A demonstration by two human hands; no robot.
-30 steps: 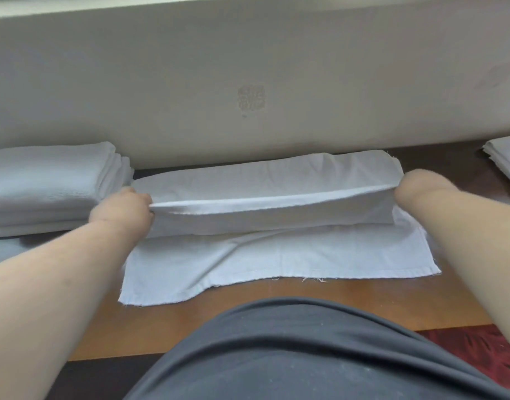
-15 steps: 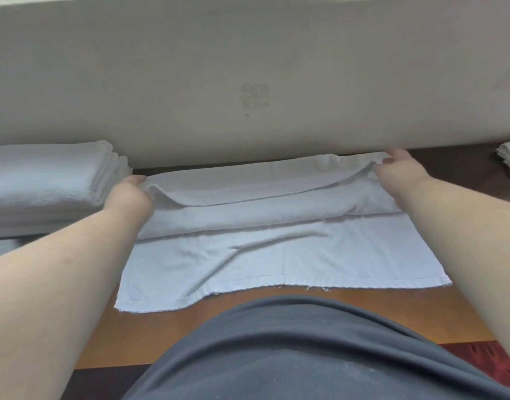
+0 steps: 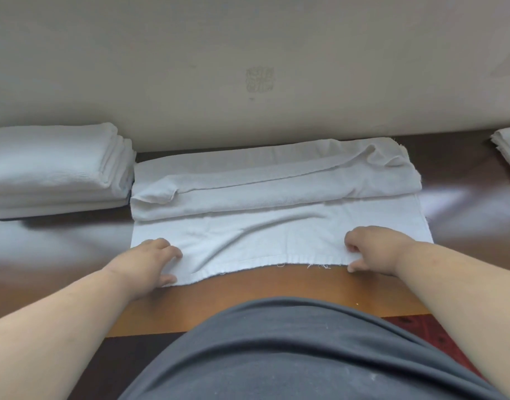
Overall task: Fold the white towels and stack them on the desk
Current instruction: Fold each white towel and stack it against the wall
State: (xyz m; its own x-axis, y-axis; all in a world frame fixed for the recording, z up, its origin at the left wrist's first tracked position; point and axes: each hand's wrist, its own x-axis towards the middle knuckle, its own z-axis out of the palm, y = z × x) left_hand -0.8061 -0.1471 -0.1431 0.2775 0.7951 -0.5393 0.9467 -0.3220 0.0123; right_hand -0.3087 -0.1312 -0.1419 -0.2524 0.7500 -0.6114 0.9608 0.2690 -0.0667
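Note:
A white towel lies spread on the wooden desk, its far part folded over into a loose band against the wall. My left hand pinches the towel's near edge at the left corner, thumb under the hem. My right hand grips the same near edge close to the right corner. A stack of folded white towels rests on the desk at the far left.
A beige wall rises right behind the desk. More white cloth lies at the far right edge. My grey shirt fills the bottom of the view, with red patterned floor to its right.
Both hands let go of the far fold, which now lies on the towel, and came back toward me to take hold of the near edge.

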